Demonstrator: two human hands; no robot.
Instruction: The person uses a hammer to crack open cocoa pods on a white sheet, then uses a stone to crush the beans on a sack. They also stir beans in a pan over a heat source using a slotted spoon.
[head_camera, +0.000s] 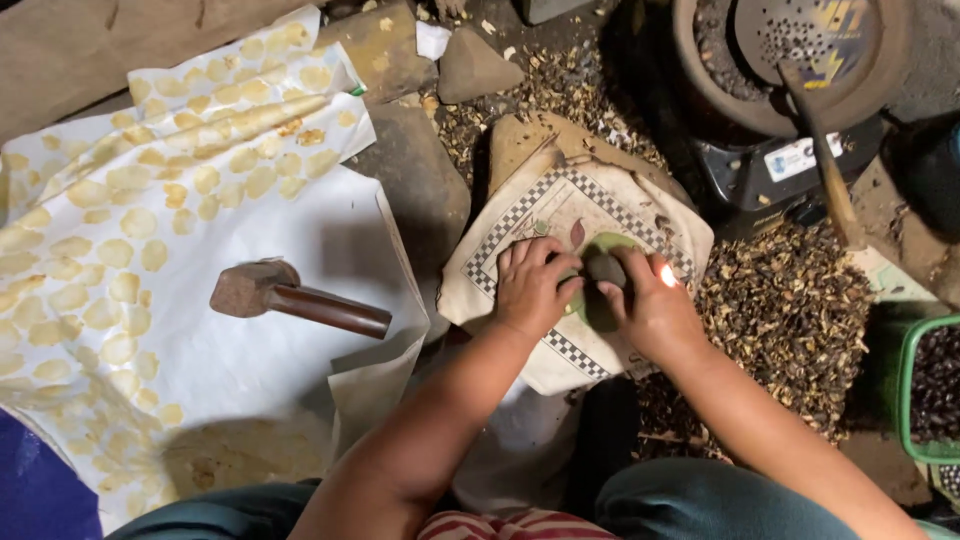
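My left hand (532, 285) and my right hand (650, 300) rest together on a cream cloth (520, 225) with a checkered border, draped over a flat stone block (525, 140). Between the fingers of both hands lies a small dark roundish lump (603, 268) on a green patch (612, 243) of the cloth. Both hands pinch or press this lump from either side. A wooden-handled mallet (290, 298) with a blunt rusty head lies on white paper to the left, apart from the hands.
White paper sheets (230, 380) covered with several flat yellow discs (120, 230) spread at left. Husk debris (790, 300) litters the ground at right. A dark pan (790, 60) with a perforated scoop sits on a stove at top right. A green basket (925, 390) holds dark seeds.
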